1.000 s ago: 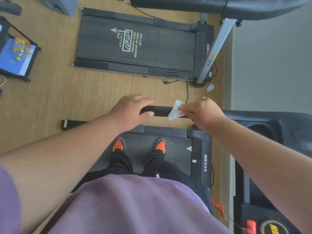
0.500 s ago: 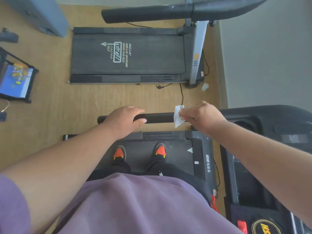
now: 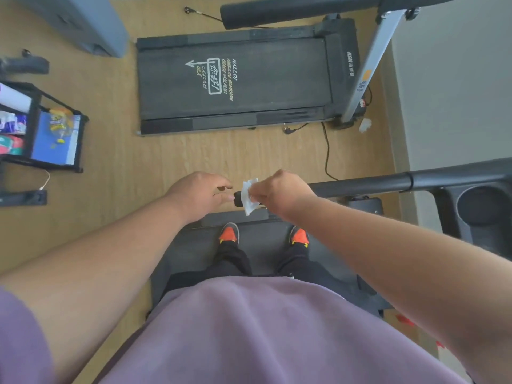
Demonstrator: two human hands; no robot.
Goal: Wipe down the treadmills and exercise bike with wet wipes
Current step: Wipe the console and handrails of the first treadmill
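I stand on a black treadmill belt (image 3: pixel 263 245). Its black handrail (image 3: pixel 360 185) runs from the console on the right to its free end near the middle. My right hand (image 3: pixel 279 194) pinches a white wet wipe (image 3: pixel 248 196) against that free end. My left hand (image 3: pixel 199 194) hovers just left of the rail's tip, fingers loosely curled and holding nothing. A second treadmill (image 3: pixel 235 79) lies on the floor ahead, with its own black handrail (image 3: pixel 299 11) at the top.
A black cart (image 3: pixel 55 134) with packets and a bottle stands at the left. A power cord (image 3: pixel 327 151) trails over the wooden floor between the treadmills. A crumpled white wipe (image 3: pixel 365 125) lies by the far treadmill's base. A grey wall is at the right.
My left hand has let go of the handrail and now sits off its end. My right hand has slid the wipe left along the rail to its tip.
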